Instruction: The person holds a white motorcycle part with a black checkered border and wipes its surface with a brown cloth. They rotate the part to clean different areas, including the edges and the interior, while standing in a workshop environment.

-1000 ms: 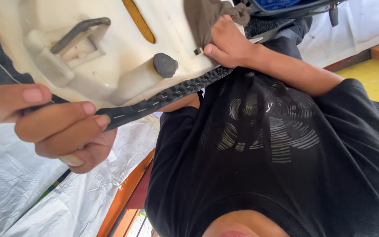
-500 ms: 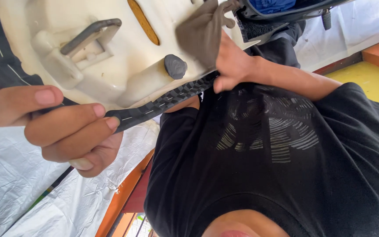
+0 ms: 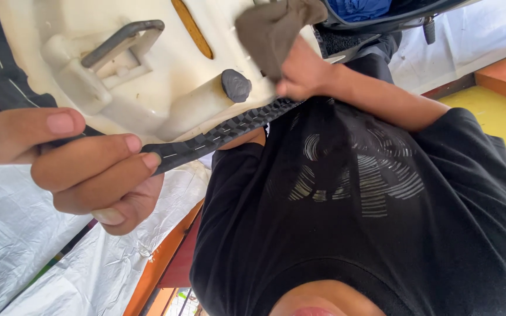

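A cream-white plastic panel [image 3: 147, 93] with a black woven-pattern edge strip [image 3: 229, 131] fills the upper left, held up close to the camera. It carries a grey metal loop [image 3: 121, 41], a dark round rubber stud [image 3: 236, 85] and a yellow slot [image 3: 191, 28]. My left hand [image 3: 89, 167] grips the panel's lower edge, fingers curled over the black strip. My right hand [image 3: 306, 73] presses a grey-brown cloth [image 3: 270, 29] against the panel, right of the stud. My black printed shirt [image 3: 370, 199] fills the lower right.
White plastic sheeting [image 3: 24, 251] lies below at left and also at top right. An orange wooden edge [image 3: 165, 263] runs beside it. Yellow and orange surfaces [image 3: 493, 105] are at the right. A dark object with a blue part [image 3: 370, 11] is at the top.
My right hand has slid the cloth left and upward across the panel, towards the rubber stud. The panel has shifted slightly; my left hand keeps its grip on the edge.
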